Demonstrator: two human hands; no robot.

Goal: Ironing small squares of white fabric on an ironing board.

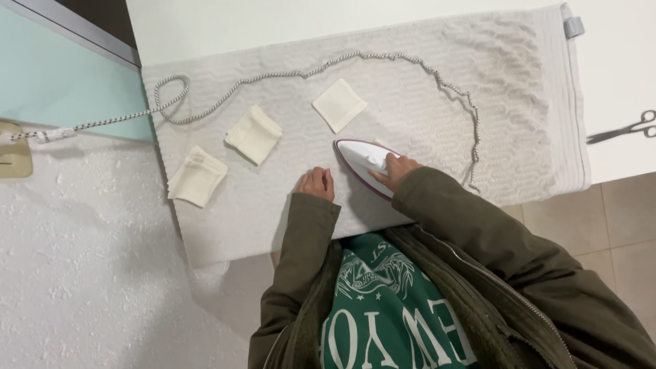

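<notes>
The right hand is clamped on the handle of a white iron with a purple rim, its fingers wrapped over the back end while the pointed nose aims toward ten o'clock. The iron sits flat on a pale textured towel spread across the white desk, and it lies directly under and ahead of the right hand, at about ten o'clock from the wrist. The left hand rests on the towel with its fingers curled together into a loose fist, holding nothing that shows; the iron is just beside it at about two o'clock, not touching. A small corner of cream cloth peeks out from under the far side of the iron. Three folded cream fabric squares lie farther off on the towel: one at about eleven o'clock from the iron and near it, a second at nine o'clock from the iron, and a third at the towel's left edge, well apart from both hands. The iron's braided cord loops from the right of the iron up across the towel and away to the left. A pair of scissors lies on the desk at three o'clock, well apart from the towel's work.
</notes>
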